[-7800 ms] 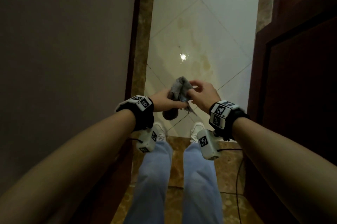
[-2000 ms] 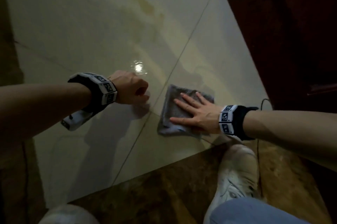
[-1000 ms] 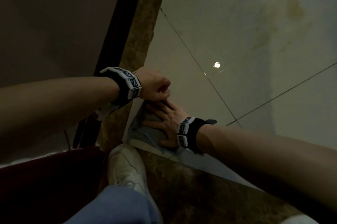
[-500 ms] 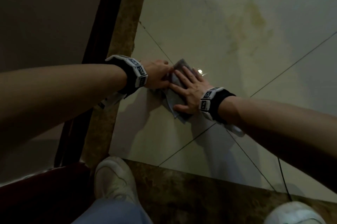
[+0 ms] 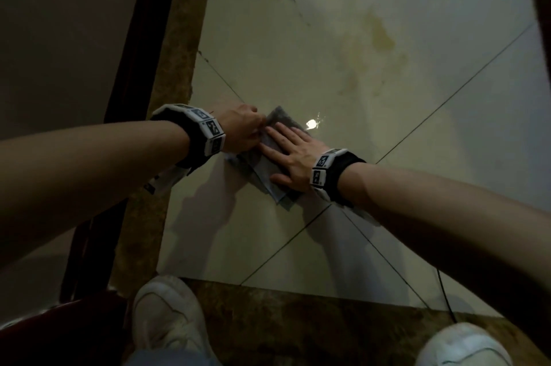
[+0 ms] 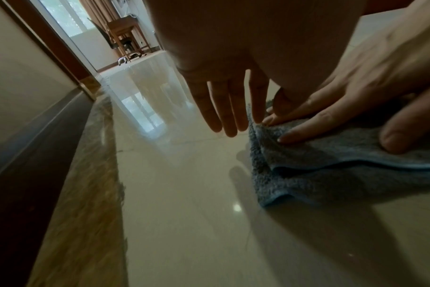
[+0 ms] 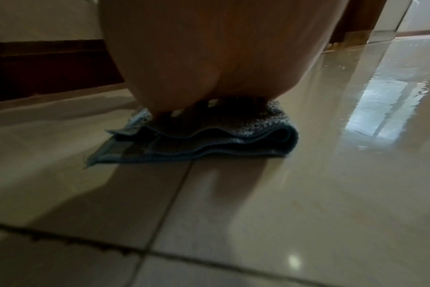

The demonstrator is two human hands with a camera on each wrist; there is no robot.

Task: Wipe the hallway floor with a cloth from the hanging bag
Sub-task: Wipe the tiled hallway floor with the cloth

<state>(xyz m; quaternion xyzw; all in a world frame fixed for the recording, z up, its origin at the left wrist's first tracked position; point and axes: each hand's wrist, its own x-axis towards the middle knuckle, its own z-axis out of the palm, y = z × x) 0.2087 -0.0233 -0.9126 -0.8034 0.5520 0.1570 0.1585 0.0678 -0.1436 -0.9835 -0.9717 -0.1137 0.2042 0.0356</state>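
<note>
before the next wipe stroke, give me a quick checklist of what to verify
1. Cloth lies folded on the floor: ok.
2. Right hand pressed flat on the cloth, fingers straight: ok.
3. Left hand at the cloth's near edge: ok; whether it has a grip on the cloth: cannot tell.
4. Yellowish stain ahead not yet under the cloth: not ok.
5. Black cable beside the right arm, apart from the cloth: ok.
6. Shoes on the brown border, off the pale tile: ok.
</note>
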